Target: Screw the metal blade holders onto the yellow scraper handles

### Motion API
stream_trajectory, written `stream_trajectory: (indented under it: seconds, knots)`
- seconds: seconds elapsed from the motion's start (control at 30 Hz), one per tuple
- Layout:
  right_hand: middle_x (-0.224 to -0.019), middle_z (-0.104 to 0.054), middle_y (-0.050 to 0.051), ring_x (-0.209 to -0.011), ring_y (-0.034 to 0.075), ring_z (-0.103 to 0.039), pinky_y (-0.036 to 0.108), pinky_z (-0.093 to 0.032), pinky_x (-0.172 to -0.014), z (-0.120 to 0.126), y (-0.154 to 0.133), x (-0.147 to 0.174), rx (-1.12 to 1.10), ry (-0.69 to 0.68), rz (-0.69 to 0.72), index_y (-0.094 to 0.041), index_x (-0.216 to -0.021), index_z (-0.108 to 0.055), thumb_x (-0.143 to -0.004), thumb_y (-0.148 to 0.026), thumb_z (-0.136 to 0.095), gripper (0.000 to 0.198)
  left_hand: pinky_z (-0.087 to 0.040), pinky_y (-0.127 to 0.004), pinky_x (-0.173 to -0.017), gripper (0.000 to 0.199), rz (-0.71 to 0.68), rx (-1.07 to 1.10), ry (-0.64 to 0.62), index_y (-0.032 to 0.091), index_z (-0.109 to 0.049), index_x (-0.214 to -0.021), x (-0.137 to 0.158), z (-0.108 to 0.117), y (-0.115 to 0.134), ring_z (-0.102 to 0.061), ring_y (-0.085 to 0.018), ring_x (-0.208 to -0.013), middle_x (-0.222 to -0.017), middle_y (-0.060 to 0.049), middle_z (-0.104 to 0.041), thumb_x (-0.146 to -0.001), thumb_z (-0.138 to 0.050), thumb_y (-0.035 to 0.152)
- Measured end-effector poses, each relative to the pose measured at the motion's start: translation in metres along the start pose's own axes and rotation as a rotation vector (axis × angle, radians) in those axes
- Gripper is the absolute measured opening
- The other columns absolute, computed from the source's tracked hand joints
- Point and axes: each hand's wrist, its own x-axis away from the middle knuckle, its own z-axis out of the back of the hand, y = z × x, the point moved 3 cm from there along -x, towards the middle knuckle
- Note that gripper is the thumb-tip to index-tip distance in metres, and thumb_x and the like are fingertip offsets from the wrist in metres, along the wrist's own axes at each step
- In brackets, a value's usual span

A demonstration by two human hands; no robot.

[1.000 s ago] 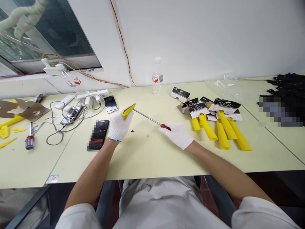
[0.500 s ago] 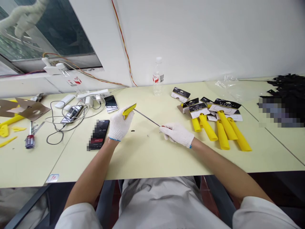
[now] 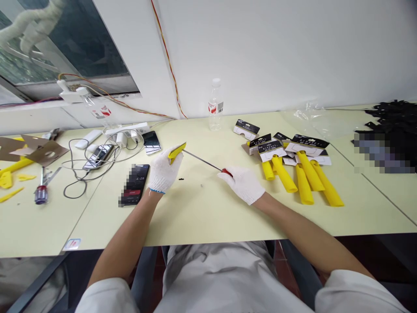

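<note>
White knitted gloves cover both hands. My left hand (image 3: 166, 168) is closed around a flat yellow plastic piece (image 3: 177, 151), whose upper edge sticks out past the fingers. In my right hand (image 3: 243, 184) is a screwdriver (image 3: 203, 161) with a red handle and a long thin shaft. The shaft slants up to the left, and its tip meets the right end of the yellow piece. How the tip engages is too small to make out. Below, on the table, lies a small black part (image 3: 181, 178).
Yellow tubes (image 3: 286, 176) with black-and-white cards (image 3: 272, 150) lie at the right. A clear bottle (image 3: 215, 106) stands by the wall. Left are a phone (image 3: 138, 184), tangled cables (image 3: 114, 161), another screwdriver (image 3: 41, 193) and yellow pieces (image 3: 5, 179). Black parts (image 3: 391, 119) are heaped far right.
My right hand has turned on the screwdriver, so the back of the glove faces up and more of the red handle shows. My left hand and the yellow piece have hardly moved.
</note>
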Motion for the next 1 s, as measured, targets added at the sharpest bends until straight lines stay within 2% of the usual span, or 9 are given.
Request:
stream_trajectory:
  seconds: [0.23,0.4,0.53,0.73,0.9,1.0]
  knots:
    - [-0.085,-0.076,0.008,-0.078,0.023,-0.067,0.034,-0.039,-0.074,0.002,-0.003,-0.002,-0.102,-0.098,-0.031,-0.02,-0.093,-0.076,-0.119,-0.048,-0.058,0.042,-0.051,-0.044,-0.094,0.053,0.052,-0.049,-0.058,0.022,-0.082,-0.132,-0.001,-0.002,-0.003,-0.067,-0.029,-0.1,-0.099,-0.007,-0.08,-0.117,-0.052,0.063]
    - [-0.071,-0.065,0.004,-0.073,0.021,-0.063,0.033,-0.039,-0.073,0.007,-0.006,-0.003,-0.229,-0.149,-0.057,-0.021,-0.076,-0.062,-0.115,-0.053,-0.057,0.051,-0.052,-0.043,-0.091,0.049,0.028,-0.034,-0.037,0.023,-0.084,-0.119,-0.002,-0.003,-0.004,-0.067,-0.028,-0.095,-0.094,-0.007,-0.079,-0.116,-0.056,0.062]
    - [-0.066,-0.062,0.002,-0.068,0.02,-0.06,0.032,-0.041,-0.071,0.009,-0.006,-0.002,-0.383,-0.224,-0.083,-0.021,-0.081,-0.067,-0.113,-0.058,-0.051,0.051,-0.052,-0.04,-0.086,0.05,0.015,-0.022,-0.022,0.022,-0.083,-0.113,-0.002,-0.005,-0.007,-0.065,-0.025,-0.09,-0.087,-0.005,-0.077,-0.115,-0.058,0.066]
    - [-0.06,-0.057,-0.001,-0.054,0.015,-0.048,0.031,-0.039,-0.059,0.008,-0.002,0.0,-0.556,-0.301,-0.165,-0.021,-0.082,-0.068,-0.101,-0.083,-0.055,0.066,-0.05,-0.042,-0.09,0.053,0.044,-0.059,-0.078,0.022,-0.083,-0.121,-0.002,-0.008,-0.011,-0.066,-0.027,-0.095,-0.093,-0.006,-0.078,-0.117,-0.052,0.065]
    - [-0.061,-0.056,-0.002,-0.049,0.013,-0.043,0.029,-0.035,-0.052,0.008,-0.002,0.002,-0.611,-0.339,-0.209,-0.021,-0.084,-0.067,-0.1,-0.084,-0.058,0.066,-0.052,-0.043,-0.091,0.05,0.024,-0.041,-0.057,0.022,-0.085,-0.123,-0.002,-0.007,-0.007,-0.067,-0.028,-0.097,-0.095,-0.006,-0.08,-0.115,-0.055,0.062]
    - [-0.062,-0.057,-0.002,-0.05,0.013,-0.043,0.029,-0.035,-0.052,0.006,-0.001,0.002,-0.623,-0.344,-0.214,-0.021,-0.087,-0.069,-0.1,-0.084,-0.058,0.065,-0.054,-0.045,-0.094,0.047,-0.047,-0.037,-0.047,0.022,-0.084,-0.135,0.001,-0.004,0.001,-0.069,-0.029,-0.103,-0.109,-0.007,-0.083,-0.117,-0.054,0.053]
